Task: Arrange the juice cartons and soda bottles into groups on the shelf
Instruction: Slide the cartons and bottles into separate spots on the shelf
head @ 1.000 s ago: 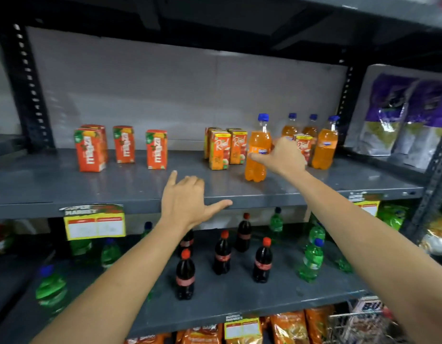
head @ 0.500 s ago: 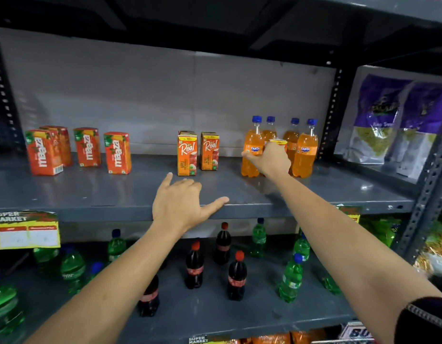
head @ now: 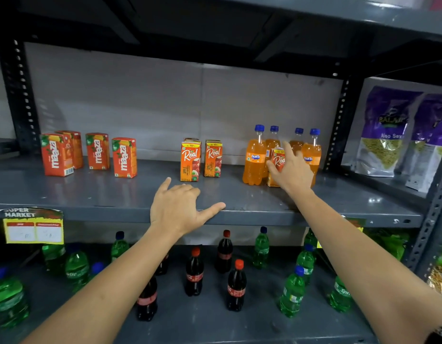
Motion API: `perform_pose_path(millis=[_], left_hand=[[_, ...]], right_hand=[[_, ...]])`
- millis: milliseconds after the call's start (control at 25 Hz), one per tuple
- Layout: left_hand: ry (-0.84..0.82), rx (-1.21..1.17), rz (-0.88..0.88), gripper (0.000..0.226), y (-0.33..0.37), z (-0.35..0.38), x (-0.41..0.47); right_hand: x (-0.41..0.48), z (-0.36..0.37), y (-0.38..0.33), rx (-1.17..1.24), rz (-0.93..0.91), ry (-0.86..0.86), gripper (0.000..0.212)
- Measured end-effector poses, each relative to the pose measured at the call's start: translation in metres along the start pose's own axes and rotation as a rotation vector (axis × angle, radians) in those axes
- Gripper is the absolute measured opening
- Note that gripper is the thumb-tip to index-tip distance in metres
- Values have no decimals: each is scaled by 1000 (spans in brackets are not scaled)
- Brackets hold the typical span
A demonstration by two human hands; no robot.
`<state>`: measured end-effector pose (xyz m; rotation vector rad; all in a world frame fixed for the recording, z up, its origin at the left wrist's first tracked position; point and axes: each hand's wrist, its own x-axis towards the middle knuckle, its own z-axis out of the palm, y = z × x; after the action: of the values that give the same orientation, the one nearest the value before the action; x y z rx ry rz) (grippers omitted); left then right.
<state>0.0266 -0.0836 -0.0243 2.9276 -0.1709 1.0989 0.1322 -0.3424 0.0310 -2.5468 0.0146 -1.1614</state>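
Observation:
Several red Maaza cartons (head: 98,151) stand at the left of the grey shelf (head: 90,194). Two orange Real cartons (head: 190,161) stand in the middle. At the right is a cluster of orange Fanta bottles (head: 255,160) with blue caps. A third Real carton (head: 277,158) stands among these bottles. My right hand (head: 293,172) grips it, thumb on its left edge and fingers across its right side, the index finger raised. My left hand (head: 180,207) rests open on the shelf's front edge, holding nothing.
The shelf below holds dark cola bottles (head: 194,274) and green Sprite bottles (head: 292,291). Purple snack bags (head: 386,135) fill the bay to the right, beyond a black upright post (head: 339,120). A yellow price label (head: 33,229) hangs at the shelf's front left.
The front Fanta bottle now stands with the other bottles. My right hand went from that bottle onto the Real carton among them. My left hand stayed on the shelf edge.

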Motion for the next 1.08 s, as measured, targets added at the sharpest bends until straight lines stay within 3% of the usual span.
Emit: perform_pose_path(millis=[120, 320, 480, 800, 1080], left_hand=[[-10, -6, -3, 97, 0, -2, -1], [8, 1, 25, 94, -12, -7, -8], [-1, 49, -12, 108, -46, -8, -22], [-36, 110, -25, 110, -90, -11, -27], [-32, 74, -14, 108, -92, -9, -27]], right_hand=[[-4, 0, 4, 40, 32, -60, 66], [-22, -21, -8, -35, -16, 38, 61], [-37, -28, -42, 63, -80, 1, 61], [-28, 13, -127, 95, -132, -130, 65], [-9, 42, -149, 42, -94, -187, 65]])
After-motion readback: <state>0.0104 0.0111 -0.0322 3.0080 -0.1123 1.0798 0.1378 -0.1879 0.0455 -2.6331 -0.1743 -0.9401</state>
